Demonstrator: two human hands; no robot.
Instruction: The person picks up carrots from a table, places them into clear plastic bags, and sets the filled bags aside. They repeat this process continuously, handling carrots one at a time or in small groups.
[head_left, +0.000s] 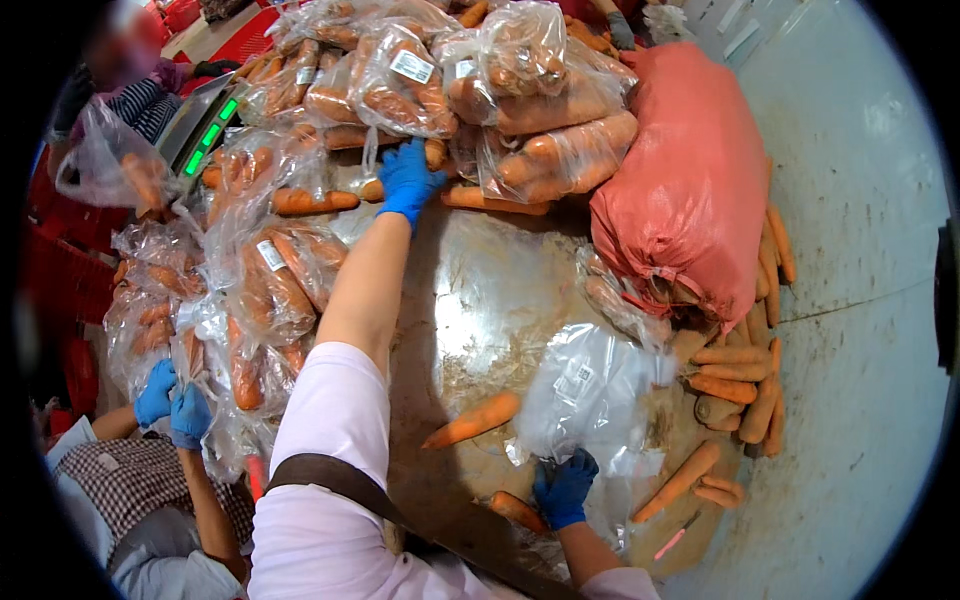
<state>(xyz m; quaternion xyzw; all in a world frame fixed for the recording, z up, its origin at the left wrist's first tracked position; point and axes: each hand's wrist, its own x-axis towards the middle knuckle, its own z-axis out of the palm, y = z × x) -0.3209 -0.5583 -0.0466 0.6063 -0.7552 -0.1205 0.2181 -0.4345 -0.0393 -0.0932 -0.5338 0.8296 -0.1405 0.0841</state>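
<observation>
My left hand (411, 180), in a blue glove, is stretched far across the metal table (487, 292). Its fingers reach among carrots at the foot of the heap of bags and touch the end of one carrot (435, 154); whether they close around it is hidden. Close to my body, my right hand (566, 487), also gloved in blue, grips the near end of a flat clear plastic bag (592, 382) with a printed label. One loose carrot (476, 420) lies left of that bag, and another carrot (517, 511) lies beside my right wrist.
Bagged carrots (405, 75) are heaped at the back and left. A full red woven sack (686, 180) lies at right, with loose carrots (731, 367) along the wall (847, 337). A pink-handled knife (671, 544) sits near right. Two co-workers' gloved hands (172, 405) hold a bag; a lit scale (210, 135) stands behind.
</observation>
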